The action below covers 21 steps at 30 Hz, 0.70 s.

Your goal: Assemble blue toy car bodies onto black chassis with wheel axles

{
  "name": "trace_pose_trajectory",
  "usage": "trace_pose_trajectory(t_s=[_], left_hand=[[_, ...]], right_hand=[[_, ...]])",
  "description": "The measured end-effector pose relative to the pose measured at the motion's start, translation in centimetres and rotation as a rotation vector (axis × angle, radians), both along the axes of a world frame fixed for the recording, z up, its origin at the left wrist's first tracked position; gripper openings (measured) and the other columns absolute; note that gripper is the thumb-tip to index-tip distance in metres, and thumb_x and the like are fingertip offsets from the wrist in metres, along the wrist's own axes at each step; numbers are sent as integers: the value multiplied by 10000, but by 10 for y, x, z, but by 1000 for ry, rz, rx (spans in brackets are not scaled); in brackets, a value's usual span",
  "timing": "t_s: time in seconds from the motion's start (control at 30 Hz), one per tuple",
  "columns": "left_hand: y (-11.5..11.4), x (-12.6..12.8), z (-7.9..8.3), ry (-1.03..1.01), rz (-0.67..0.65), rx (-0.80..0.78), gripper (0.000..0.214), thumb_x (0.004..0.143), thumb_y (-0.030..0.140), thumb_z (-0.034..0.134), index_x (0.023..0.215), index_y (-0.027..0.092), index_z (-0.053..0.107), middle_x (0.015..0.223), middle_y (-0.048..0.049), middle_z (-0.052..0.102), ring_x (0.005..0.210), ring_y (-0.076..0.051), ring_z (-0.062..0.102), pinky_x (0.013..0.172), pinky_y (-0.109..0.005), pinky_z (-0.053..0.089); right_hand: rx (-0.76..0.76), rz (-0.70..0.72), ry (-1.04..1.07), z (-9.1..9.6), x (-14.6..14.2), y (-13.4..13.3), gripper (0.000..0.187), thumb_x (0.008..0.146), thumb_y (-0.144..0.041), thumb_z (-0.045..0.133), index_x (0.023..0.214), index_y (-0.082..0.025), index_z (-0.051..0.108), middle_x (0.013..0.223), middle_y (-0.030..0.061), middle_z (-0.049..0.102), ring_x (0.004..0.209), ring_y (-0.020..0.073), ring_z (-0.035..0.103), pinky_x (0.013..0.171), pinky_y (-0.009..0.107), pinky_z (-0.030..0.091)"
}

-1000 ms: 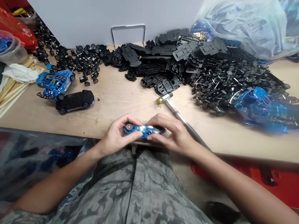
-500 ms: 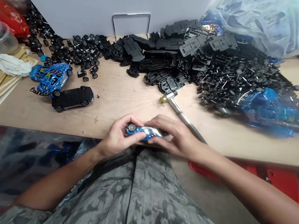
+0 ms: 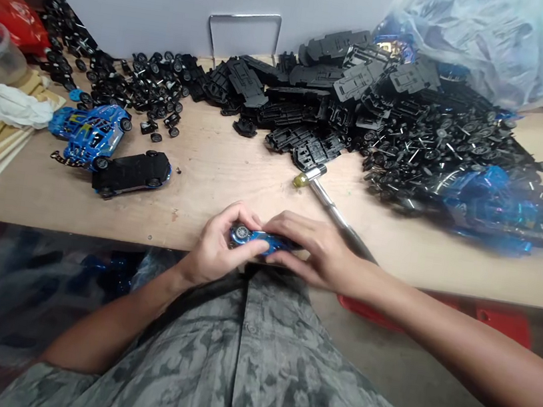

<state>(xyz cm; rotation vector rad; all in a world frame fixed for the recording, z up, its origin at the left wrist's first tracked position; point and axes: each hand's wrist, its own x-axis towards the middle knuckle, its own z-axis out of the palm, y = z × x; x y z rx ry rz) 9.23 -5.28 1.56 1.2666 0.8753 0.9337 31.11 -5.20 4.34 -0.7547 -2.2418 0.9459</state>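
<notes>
A small blue toy car (image 3: 259,238) lies on its side between both my hands at the near edge of the wooden table (image 3: 234,178). My left hand (image 3: 217,246) pinches its wheel end with thumb and fingers. My right hand (image 3: 318,250) grips the other end, fingers curled over the top. Most of the car's far end is hidden under my right fingers.
A small hammer (image 3: 325,201) lies just behind my right hand. Black chassis parts (image 3: 316,102) and wheel axles (image 3: 426,144) are piled at the back. Finished blue cars (image 3: 92,134) and an upturned car (image 3: 131,172) sit left. A plastic bag (image 3: 477,37) fills the back right.
The view has shifted slightly and both hands have turned the blue car a little, so less of its blue body shows. The grip of each hand is unchanged.
</notes>
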Motion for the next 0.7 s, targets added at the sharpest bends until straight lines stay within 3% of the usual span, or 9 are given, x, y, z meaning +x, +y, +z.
trace_pose_trajectory(t_s=[0.23,0.33,0.43,0.7], left_hand=[[-2,-3,2,71,18,28,229,836,221,780,995,182,619,1038,-46,656,1025,-179,645,941,-301,509],[-4,0,2,80,46,25,242,829,216,775,982,192,588,981,-24,640,947,-156,630,876,-276,507],[-5,2,1,85,76,0,252,824,213,768,960,201,555,934,-7,615,889,-143,608,820,-260,496],[-7,5,-3,47,93,30,266,826,212,767,920,209,518,923,-2,593,867,-132,591,817,-253,490]], right_hand=[[56,-58,1,-4,1,-2,347,1006,-285,635,1311,-141,554,1075,137,702,962,214,686,836,334,575],[93,-53,-117,0,-3,1,413,997,-360,652,1321,-124,552,1031,129,700,899,213,682,778,323,558],[112,-9,-185,5,-7,7,332,1030,-344,590,1265,-110,581,948,104,686,806,184,658,711,288,516],[148,15,-121,4,-11,11,256,1041,-281,540,1213,-103,603,836,55,634,704,154,605,628,258,476]])
